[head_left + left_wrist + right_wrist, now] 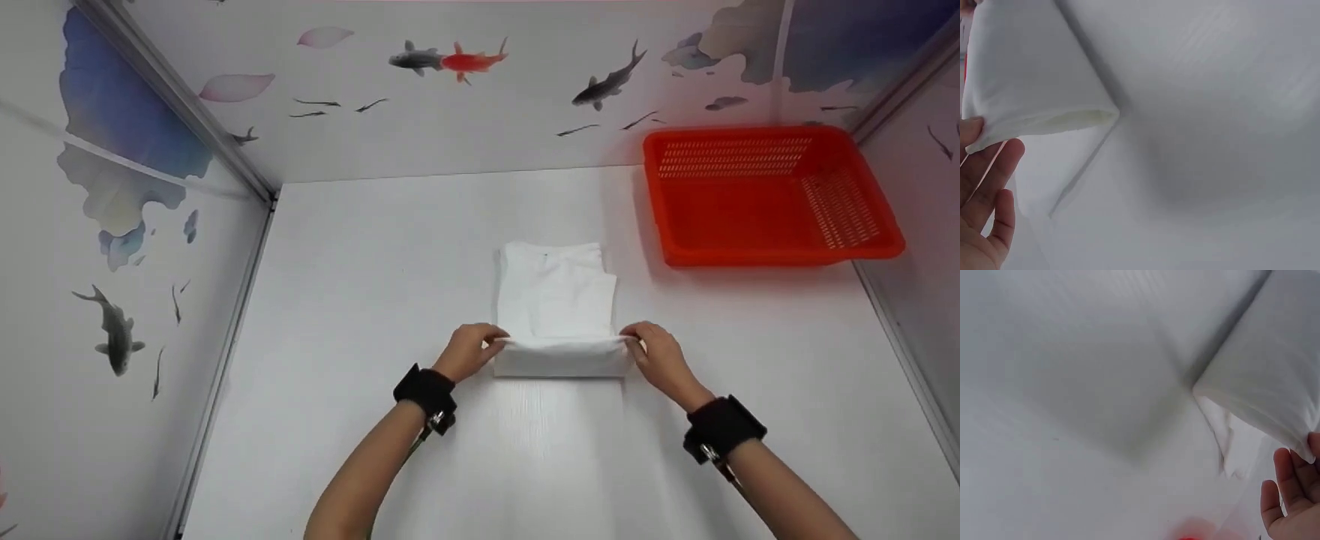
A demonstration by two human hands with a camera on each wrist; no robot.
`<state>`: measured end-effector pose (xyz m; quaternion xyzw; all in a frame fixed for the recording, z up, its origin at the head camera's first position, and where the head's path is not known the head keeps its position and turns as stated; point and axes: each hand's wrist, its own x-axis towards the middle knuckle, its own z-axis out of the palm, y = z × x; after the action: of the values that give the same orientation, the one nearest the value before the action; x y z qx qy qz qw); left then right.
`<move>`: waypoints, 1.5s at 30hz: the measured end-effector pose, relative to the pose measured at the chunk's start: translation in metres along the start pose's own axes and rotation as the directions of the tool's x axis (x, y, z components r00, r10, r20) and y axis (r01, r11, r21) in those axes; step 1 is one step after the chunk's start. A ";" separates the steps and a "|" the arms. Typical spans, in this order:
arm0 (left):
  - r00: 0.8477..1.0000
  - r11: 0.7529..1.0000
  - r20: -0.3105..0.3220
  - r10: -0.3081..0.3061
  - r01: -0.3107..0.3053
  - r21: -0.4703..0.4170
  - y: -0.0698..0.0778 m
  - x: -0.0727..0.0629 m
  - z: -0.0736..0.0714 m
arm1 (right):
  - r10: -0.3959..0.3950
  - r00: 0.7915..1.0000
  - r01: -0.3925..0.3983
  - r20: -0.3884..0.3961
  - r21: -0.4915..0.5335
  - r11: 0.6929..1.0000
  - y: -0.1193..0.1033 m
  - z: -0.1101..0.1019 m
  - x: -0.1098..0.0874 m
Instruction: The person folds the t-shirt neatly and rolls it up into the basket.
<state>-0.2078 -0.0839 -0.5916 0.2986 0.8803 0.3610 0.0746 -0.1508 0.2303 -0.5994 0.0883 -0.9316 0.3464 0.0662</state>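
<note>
A folded white garment lies on the white table, its near end lifted and turned up over itself. My left hand pinches the left corner of that raised edge between thumb and fingers. At the opposite corner, my right hand pinches the same edge. Seen from the left wrist, the garment forms an open fold beside the left hand. In the right wrist view, the right hand grips the tip of the lifted layer. What kind of garment it is cannot be told.
A red plastic basket with slotted walls stands at the table's back right corner. Printed walls with fish enclose the back and sides of the white table. Each wrist wears a black strap with a cable.
</note>
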 end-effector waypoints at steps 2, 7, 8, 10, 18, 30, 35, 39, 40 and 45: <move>0.996 0.997 -0.031 -0.080 0.080 -0.018 -0.006 0.016 0.002 | 0.048 0.999 -0.048 -0.005 0.015 0.999 0.006 0.004 0.017; 0.949 0.956 -0.118 -0.293 0.289 -0.047 -0.017 0.041 0.020 | 0.149 0.989 -0.149 0.009 0.032 0.988 0.018 0.021 0.044; 0.935 0.945 -0.137 -0.327 0.324 -0.047 -0.018 0.044 0.025 | 0.162 0.987 -0.162 0.012 0.035 0.986 0.020 0.024 0.047; 0.910 0.926 -0.177 -0.375 0.376 -0.029 -0.021 0.048 0.034 | 0.168 0.986 -0.168 0.004 0.028 0.985 0.023 0.031 0.052; 0.909 0.923 -0.307 -0.283 0.345 0.169 -0.024 0.045 0.044 | 0.049 0.999 -0.050 -0.010 -0.099 0.994 0.027 0.037 0.051; 0.970 0.871 -0.056 0.236 -0.186 0.454 -0.034 -0.029 0.048 | -0.337 0.939 0.302 -0.066 -0.306 0.903 0.041 0.045 -0.024; 0.971 0.830 -0.068 0.230 -0.159 0.535 -0.037 -0.019 0.057 | -0.415 0.903 0.345 -0.112 -0.388 0.855 0.047 0.055 -0.020; 0.952 0.767 -0.109 0.286 -0.160 0.621 -0.035 -0.009 0.062 | -0.481 0.863 0.381 -0.151 -0.429 0.819 0.047 0.058 -0.016; 0.950 0.759 -0.107 0.292 -0.162 0.631 -0.033 -0.008 0.061 | -0.488 0.859 0.386 -0.154 -0.430 0.816 0.047 0.057 -0.016; 0.965 0.827 -0.013 0.261 -0.217 0.519 -0.016 -0.018 0.044 | -0.447 0.889 0.382 -0.099 -0.378 0.844 0.037 0.039 -0.029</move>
<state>-0.1857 -0.0776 -0.6362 0.4001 0.9025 0.1319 -0.0899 -0.1330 0.2350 -0.6575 0.2428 -0.9263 0.1602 0.2396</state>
